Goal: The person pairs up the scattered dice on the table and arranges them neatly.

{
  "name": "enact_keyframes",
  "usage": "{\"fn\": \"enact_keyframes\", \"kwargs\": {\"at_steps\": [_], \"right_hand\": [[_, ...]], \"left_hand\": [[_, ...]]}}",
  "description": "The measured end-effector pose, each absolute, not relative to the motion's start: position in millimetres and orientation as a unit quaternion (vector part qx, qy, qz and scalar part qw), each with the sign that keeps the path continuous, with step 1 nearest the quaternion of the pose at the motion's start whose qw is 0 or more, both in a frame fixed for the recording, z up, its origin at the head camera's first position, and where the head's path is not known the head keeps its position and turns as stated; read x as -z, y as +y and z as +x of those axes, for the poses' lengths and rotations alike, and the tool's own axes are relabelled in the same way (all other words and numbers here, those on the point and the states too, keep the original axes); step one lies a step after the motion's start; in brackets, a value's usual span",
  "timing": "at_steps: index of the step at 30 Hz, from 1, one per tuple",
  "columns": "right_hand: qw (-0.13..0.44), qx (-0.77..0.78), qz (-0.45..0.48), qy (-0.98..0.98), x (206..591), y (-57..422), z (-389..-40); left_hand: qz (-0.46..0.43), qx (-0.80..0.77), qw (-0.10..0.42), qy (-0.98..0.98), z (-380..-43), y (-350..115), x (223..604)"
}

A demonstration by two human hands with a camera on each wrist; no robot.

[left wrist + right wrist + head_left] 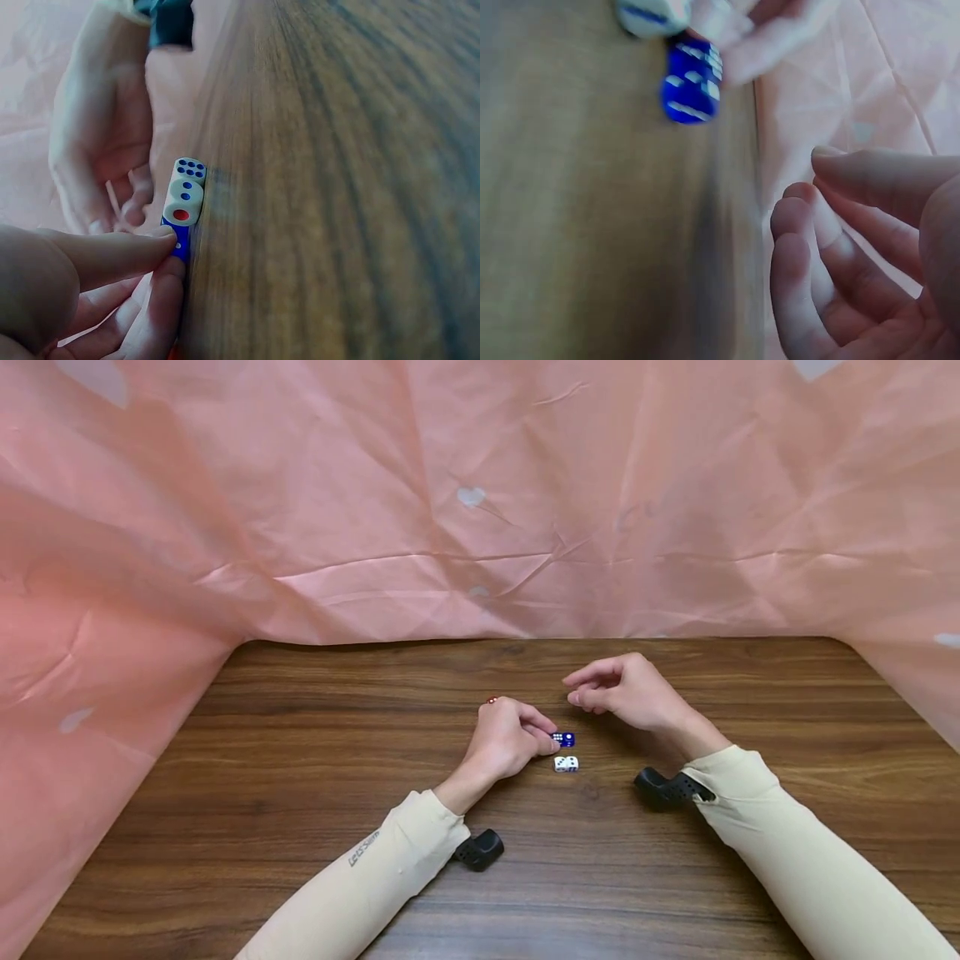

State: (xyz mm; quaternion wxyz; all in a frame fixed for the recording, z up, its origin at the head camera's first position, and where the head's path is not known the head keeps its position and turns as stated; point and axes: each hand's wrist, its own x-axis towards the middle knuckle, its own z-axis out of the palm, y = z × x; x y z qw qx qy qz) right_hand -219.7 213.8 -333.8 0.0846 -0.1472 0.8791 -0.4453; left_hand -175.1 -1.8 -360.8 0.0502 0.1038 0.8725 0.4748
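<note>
My left hand (pixel 506 739) pinches at the left end of a pair of blue dice (pixel 568 739) standing side by side on the table. In the left wrist view, its thumb and fingertip press on a blue die (pixel 180 246). White dice (pixel 566 764) with blue pips sit just in front of the blue ones, close together. Beyond the left knuckles shows part of a red die (pixel 492 700), mostly hidden by the hand. My right hand (pixel 630 693) hovers to the right and behind the dice, fingers loosely bent and nothing between them.
Brown wood-grain table (pixel 300 735) lies under everything. Pink cloth (pixel 480 543) with pale hearts closes off the back and both sides. A black wrist mount (pixel 480 850) juts from the left sleeve, and another black mount (pixel 667 789) from the right.
</note>
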Motion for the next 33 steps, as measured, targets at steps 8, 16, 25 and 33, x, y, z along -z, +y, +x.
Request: {"fn": "enact_keyframes", "kwargs": {"at_steps": [8,16,25,33], "right_hand": [[0.087,0.446,-0.164,0.876,325,196,-256],[0.085,0.451,-0.187,0.868,325,183,-280],[0.099,0.492,-0.186,0.845,334,163,-299],[0.112,0.501,-0.194,0.836,340,145,-314]], "left_hand": [[0.102,-0.470,0.052,0.875,-174,-4,361],[0.107,-0.469,0.054,0.875,-174,-2,362],[0.107,-0.461,0.055,0.879,-175,-3,362],[0.117,-0.448,0.042,0.885,-175,-2,360]]}}
